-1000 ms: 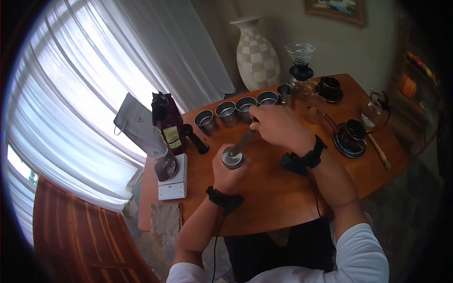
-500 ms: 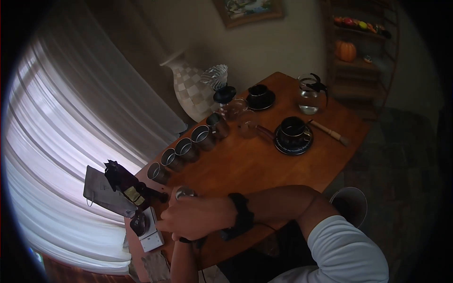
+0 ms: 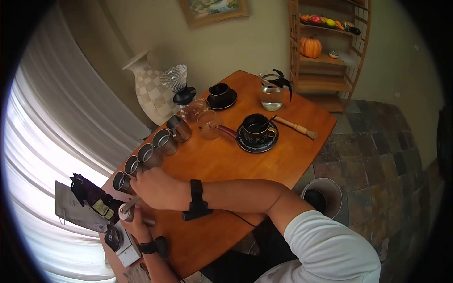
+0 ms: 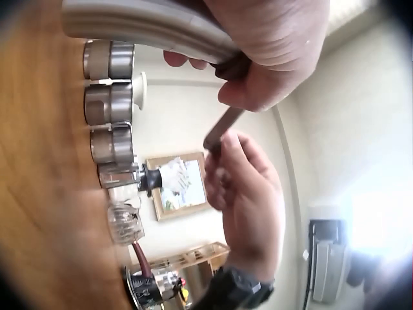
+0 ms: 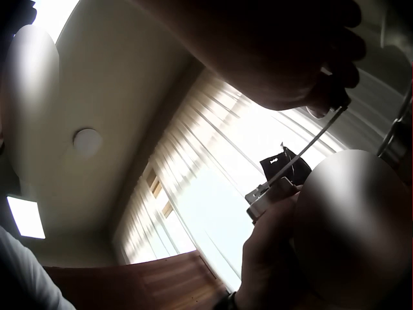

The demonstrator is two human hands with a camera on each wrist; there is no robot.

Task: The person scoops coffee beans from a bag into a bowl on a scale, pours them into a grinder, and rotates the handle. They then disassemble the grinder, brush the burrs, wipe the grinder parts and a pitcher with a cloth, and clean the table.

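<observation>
My left hand [image 3: 138, 226] grips a metal hand coffee grinder [image 4: 148, 26] round its body, over the table's near left part. A flat crank handle [image 3: 131, 204] runs out from the grinder's lid. At the crank's end, the right hand [image 3: 163, 189] holds the knob, which its fingers mostly cover. In the left wrist view the crank reaches from the left thumb to the right fingers. Seen from the right wrist, the grinder's top [image 5: 270, 197] sits in the left hand, tilted. Just beyond the hands stands a row of metal cups [image 3: 148, 154].
To the left are a dark coffee bag [image 3: 101, 203], a grey paper bag [image 3: 78, 210] and a white scale [image 3: 128, 251]. Farther back stand a glass dripper [image 3: 175, 79], a glass jug [image 3: 272, 96], black cups on saucers [image 3: 257, 148] and a brush [image 3: 297, 127]. A bin [image 3: 332, 195] stands on the floor.
The head view has swung right, showing more shelf and floor. Both hands keep their hold, while the right hand and crank have circled round, crossing near the left hand and then moving out again.
</observation>
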